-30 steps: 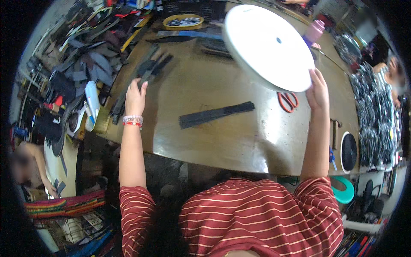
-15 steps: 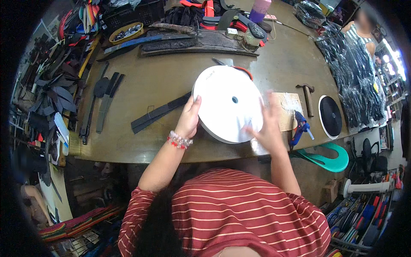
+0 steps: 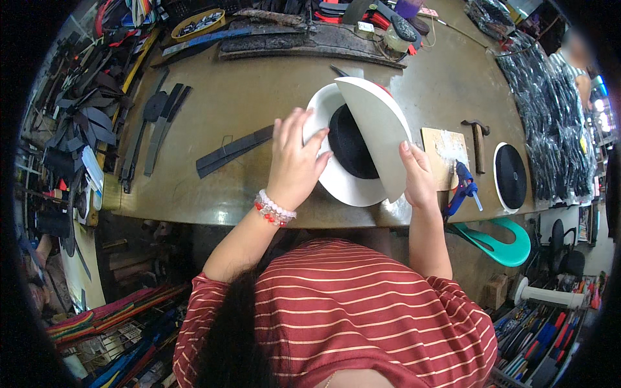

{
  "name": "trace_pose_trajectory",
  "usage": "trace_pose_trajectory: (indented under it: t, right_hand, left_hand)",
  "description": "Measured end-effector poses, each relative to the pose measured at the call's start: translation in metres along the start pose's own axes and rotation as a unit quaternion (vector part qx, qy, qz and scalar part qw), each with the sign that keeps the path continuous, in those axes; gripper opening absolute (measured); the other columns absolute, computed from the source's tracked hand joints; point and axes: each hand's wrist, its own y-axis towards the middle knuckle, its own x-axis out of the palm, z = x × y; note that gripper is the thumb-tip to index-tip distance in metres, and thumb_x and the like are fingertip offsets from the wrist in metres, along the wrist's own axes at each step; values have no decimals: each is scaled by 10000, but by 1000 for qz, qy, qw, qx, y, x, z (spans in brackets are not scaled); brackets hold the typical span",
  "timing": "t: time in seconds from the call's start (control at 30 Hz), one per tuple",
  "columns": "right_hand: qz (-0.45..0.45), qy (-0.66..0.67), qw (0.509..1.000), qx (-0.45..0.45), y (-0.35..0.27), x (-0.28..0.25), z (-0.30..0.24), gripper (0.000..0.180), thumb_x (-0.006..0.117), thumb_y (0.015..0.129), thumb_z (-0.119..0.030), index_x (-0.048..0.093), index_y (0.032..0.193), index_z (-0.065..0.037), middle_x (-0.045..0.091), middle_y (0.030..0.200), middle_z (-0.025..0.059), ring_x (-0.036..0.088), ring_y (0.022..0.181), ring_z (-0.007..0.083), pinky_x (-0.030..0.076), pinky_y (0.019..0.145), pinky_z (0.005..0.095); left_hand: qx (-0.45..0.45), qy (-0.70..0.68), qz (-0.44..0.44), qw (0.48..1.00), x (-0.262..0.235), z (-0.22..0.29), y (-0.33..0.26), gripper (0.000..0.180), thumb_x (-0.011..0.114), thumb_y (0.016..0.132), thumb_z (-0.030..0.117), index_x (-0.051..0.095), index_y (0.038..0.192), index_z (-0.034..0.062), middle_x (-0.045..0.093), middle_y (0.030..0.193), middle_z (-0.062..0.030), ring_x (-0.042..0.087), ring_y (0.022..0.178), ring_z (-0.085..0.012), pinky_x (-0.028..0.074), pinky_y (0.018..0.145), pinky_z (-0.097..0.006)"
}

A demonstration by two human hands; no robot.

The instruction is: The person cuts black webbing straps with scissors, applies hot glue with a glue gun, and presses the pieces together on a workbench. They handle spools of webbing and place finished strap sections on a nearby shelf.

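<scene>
My right hand (image 3: 419,176) grips the edge of a white disc (image 3: 378,129), a reel's side plate by its look, and holds it tilted up. Beneath it lies a second white disc (image 3: 343,189) with a roll of black tape (image 3: 349,139) on it, partly hidden by the raised disc. My left hand (image 3: 294,155) is at the left rim of that lower disc, fingers spread and open. Behind the discs, the dark tip of a tool (image 3: 337,71) shows beside a bit of red handle.
To the right are a board (image 3: 443,152), a hammer (image 3: 479,145), a blue glue gun (image 3: 462,191) and a black roll on a white disc (image 3: 511,176). Dark strips (image 3: 233,152) lie left. A dark block (image 3: 310,44) stands behind. A green loop-shaped piece (image 3: 498,242) sits past the front edge.
The top white disc has been lifted and tilted toward the right, exposing the black roll. My left hand has let go of the reel's edge and opened. My right hand now grips the disc.
</scene>
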Motion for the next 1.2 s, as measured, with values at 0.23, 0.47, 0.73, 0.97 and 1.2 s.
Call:
trace_pose_trajectory:
  t: [0.23, 0.47, 0.73, 0.97, 1.2]
  right_hand:
    - [-107, -457, 802, -369, -19, 28, 3, 353, 588, 762, -67, 623, 1113, -73, 644, 1039, 102, 630, 935, 274, 511, 803, 341]
    - [-147, -550, 768, -294, -35, 5, -15, 401, 650, 738, -171, 633, 1137, -210, 548, 1226, 113, 480, 1197, 285, 369, 1006, 461]
    - [15, -362, 907, -213, -38, 47, -60, 856, 700, 763, -368, 283, 1395, 32, 331, 1397, 272, 348, 1298, 367, 305, 1045, 391]
    - [106, -33, 982, -152, -24, 20, -34, 338, 496, 942, -94, 504, 1247, 53, 598, 1108, 101, 533, 1020, 141, 399, 898, 264]
    - [-94, -331, 877, -336, -29, 16, -7, 455, 472, 771, 117, 561, 1202, 2, 590, 1196, 188, 576, 1113, 294, 436, 941, 360]
  left_hand:
    - [-103, -217, -71, 968, 19, -42, 51, 241, 593, 791, 189, 658, 916, -7, 640, 913, -192, 610, 886, -314, 429, 888, -503]
    - [-320, -537, -88, 775, 10, -52, 40, 300, 557, 862, 50, 547, 1153, -22, 598, 1082, -125, 600, 955, -175, 497, 811, -257]
    - [-46, -420, 212, 881, 5, 63, 6, 267, 505, 878, 18, 540, 1143, 17, 507, 1078, -135, 498, 1012, -253, 384, 908, -316]
    - [-106, -375, 120, 913, 4, 34, -5, 460, 537, 830, -1, 450, 1279, 47, 435, 1263, -104, 441, 1156, -189, 371, 971, -307]
    - [-280, -597, -101, 745, -23, -21, 72, 566, 386, 796, -77, 366, 1355, 14, 477, 1301, -128, 530, 1104, -197, 412, 972, -300]
